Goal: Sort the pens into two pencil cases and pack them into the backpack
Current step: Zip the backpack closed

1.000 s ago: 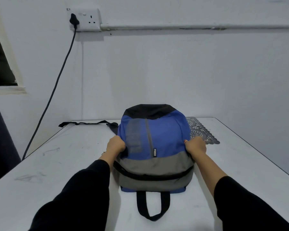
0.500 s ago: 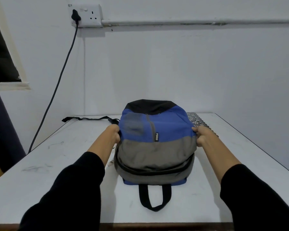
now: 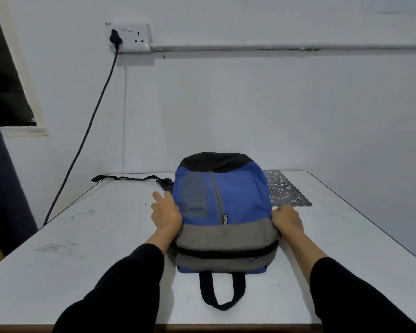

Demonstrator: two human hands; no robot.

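Observation:
A blue, grey and black backpack [image 3: 222, 212] lies flat on the white table [image 3: 82, 248], its black carry loop [image 3: 222, 294] pointing toward me and its main zip closed. My left hand [image 3: 166, 215] rests against the bag's left side with the fingers stretched out. My right hand [image 3: 287, 221] grips the bag's right edge with curled fingers. No pens or pencil cases are visible.
A dark lace mat [image 3: 283, 191] lies behind the bag at the right. A black shoulder strap [image 3: 130, 178] trails to the left across the table's far edge. A black cable [image 3: 87, 131] hangs from the wall socket [image 3: 129, 37].
The bag, lifted and tilted up half a second ago, now lies flat on the table. My left hand's fingers have straightened out beside it; the right hand keeps its hold.

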